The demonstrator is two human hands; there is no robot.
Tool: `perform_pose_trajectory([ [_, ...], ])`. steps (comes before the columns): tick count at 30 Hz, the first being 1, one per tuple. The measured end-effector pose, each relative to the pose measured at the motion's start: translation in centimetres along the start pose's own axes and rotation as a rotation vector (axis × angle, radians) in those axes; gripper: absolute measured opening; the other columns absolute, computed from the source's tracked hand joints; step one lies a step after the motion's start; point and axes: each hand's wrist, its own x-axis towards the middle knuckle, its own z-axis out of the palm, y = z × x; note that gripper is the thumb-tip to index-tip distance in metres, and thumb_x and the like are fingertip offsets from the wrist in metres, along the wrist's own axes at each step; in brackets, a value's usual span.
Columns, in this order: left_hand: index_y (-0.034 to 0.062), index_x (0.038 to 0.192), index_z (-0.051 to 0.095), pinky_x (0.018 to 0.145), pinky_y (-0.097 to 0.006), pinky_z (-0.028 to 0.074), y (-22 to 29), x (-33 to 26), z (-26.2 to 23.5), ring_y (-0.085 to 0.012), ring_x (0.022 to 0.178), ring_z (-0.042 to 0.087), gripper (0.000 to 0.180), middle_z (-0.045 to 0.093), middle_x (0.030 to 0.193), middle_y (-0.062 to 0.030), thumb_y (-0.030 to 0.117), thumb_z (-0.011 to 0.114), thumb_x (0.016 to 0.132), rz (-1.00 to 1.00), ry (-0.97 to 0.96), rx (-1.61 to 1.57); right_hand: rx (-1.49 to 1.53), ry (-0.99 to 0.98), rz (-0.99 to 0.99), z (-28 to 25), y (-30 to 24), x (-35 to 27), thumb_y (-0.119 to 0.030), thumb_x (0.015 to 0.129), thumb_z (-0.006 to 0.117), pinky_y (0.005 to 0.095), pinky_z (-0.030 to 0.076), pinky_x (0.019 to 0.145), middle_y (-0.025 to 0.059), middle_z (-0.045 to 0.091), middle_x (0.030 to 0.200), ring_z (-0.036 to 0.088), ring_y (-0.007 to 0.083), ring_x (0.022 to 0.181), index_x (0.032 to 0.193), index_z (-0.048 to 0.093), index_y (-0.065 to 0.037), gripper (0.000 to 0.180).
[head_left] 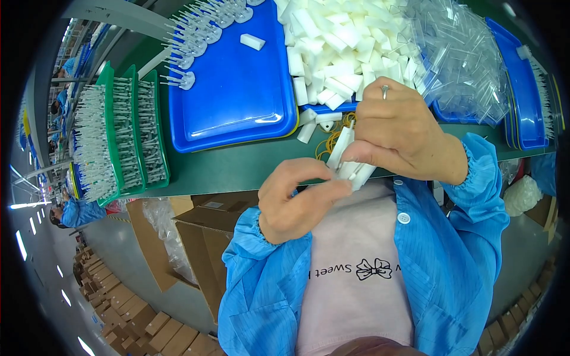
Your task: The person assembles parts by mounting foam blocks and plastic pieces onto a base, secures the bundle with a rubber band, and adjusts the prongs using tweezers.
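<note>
My left hand (303, 199) pinches the lower end of a white foam piece (341, 147) between thumb and fingertips. On the same piece my right hand (404, 133) is closed from above, its thumb pressed along it. The piece looks split or folded, with a thin pale part along it; the fingers hide much of this. Just beyond the hands lie yellow rubber bands (325, 147) and a few small white parts (306, 132). A heap of white foam blocks (332, 41) rises behind my right hand.
A blue tray (231, 101) holds clear-based stemmed parts (205, 32) and one foam block (253, 41). Clear plastic sleeves (463, 65) are heaped at right, beside stacked blue trays (528, 101). Green racks of white stems (119, 136) stand left. Cardboard boxes (208, 237) sit below the table edge.
</note>
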Motion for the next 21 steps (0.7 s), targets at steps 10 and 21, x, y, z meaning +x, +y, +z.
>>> perform_pose_trajectory([
  [10,0.0045,0.138,0.032,0.090,-0.033,0.048,-1.2,-0.3,1.7,-0.0212,0.103,0.060,0.079,0.055,0.122,-0.0169,0.007,0.078,0.073,-0.697,-0.088,-0.785,-0.071,-0.012,0.098,0.1,-0.1,-0.6,-0.024,0.083,0.063,0.0341,0.038,0.064,0.0045,0.051,0.066,0.050,0.0235,0.065,0.073,0.062,-0.009,0.019],
  [21,0.0017,0.131,0.041,0.085,-0.031,0.050,-2.1,-0.6,2.7,-0.0172,0.095,0.060,0.061,0.059,0.118,-0.0159,-0.001,0.070,0.077,-0.424,0.105,-0.552,0.227,0.163,0.477,0.9,-0.3,-0.9,-0.015,0.077,0.069,0.0301,0.042,0.065,0.0041,0.057,0.073,0.056,0.0178,0.067,0.115,0.053,-0.007,0.042],
])
